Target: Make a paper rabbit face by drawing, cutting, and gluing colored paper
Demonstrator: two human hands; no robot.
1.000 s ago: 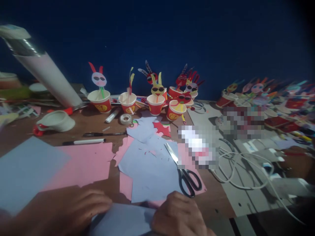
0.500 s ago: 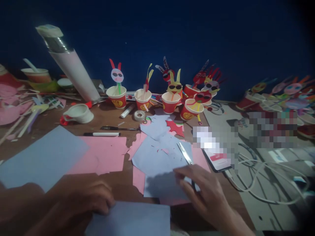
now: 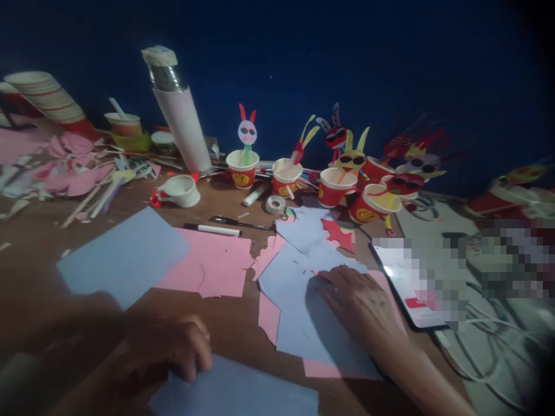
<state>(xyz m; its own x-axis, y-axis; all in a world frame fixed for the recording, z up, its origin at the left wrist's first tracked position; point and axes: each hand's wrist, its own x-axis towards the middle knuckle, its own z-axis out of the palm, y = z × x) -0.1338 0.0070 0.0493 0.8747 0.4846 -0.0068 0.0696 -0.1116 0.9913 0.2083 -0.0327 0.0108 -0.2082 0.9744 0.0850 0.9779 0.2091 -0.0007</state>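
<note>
Pressed flat, palm down with fingers spread and nothing clasped, the right hand (image 3: 362, 303) lies on a pile of pale blue and pink paper scraps (image 3: 303, 300) near the middle of the desk (image 3: 43, 271); whatever sits under the palm is hidden. Curled loosely, the left hand (image 3: 167, 349) rests its fingertips on the upper left corner of a pale blue sheet (image 3: 243, 393) at the desk's near edge, pinning it rather than pinching it. Just right of the right hand lies a phone (image 3: 407, 283), its screen blurred out, and white cables (image 3: 485, 341) loop beyond it toward the right edge. A larger blue sheet (image 3: 125, 257) overlaps a torn pink sheet (image 3: 212, 263) left of centre. Behind them, toward the far edge, lie a white marker (image 3: 212, 229), a dark pen (image 3: 236, 221) and a roll of clear tape (image 3: 276, 204). Along the far edge stands a row of red-and-white paper cups (image 3: 243, 169) bearing paper faces in sunglasses on straws. A cup on its side (image 3: 182, 190) lies left of them, near a tall white tube (image 3: 182, 115) that leans against the blue wall. Pink cut-outs (image 3: 73, 167) and a stack of cups (image 3: 47, 101) crowd the far left corner.
</note>
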